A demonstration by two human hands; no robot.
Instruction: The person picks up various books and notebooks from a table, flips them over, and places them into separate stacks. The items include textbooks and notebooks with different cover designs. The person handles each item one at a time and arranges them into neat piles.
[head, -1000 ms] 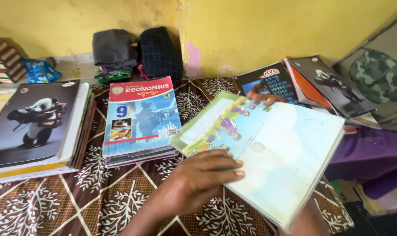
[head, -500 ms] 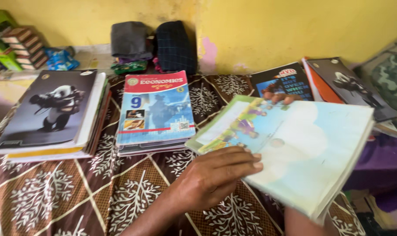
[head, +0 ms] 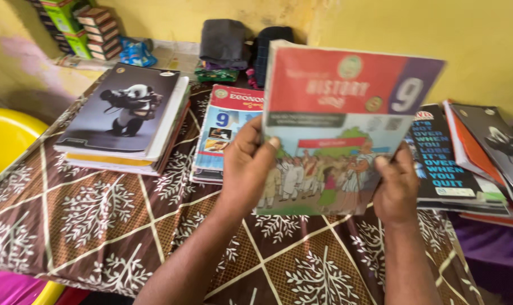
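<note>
I hold a thin schoolbook [head: 346,113] upright above the table, its front cover facing me: a red band on top, a purple corner, and a drawing of a crowd below. My left hand [head: 246,169] grips its left edge, thumb on the cover. My right hand [head: 396,189] grips its lower right corner. Behind it, a pile of schoolbooks [head: 225,130] with a red and blue cover lies flat.
A stack of notebooks with a grey panda cover [head: 126,113] lies at the left. Dark notebooks [head: 454,164] overlap at the right. The table has a brown cloth with white tree patterns [head: 98,220]. A yellow chair [head: 5,141] stands at the left. Folded clothes [head: 225,45] rest by the wall.
The book lay tilted and open-faced low over the table; now both hands have raised it upright with its front cover facing me. The view has shifted left.
</note>
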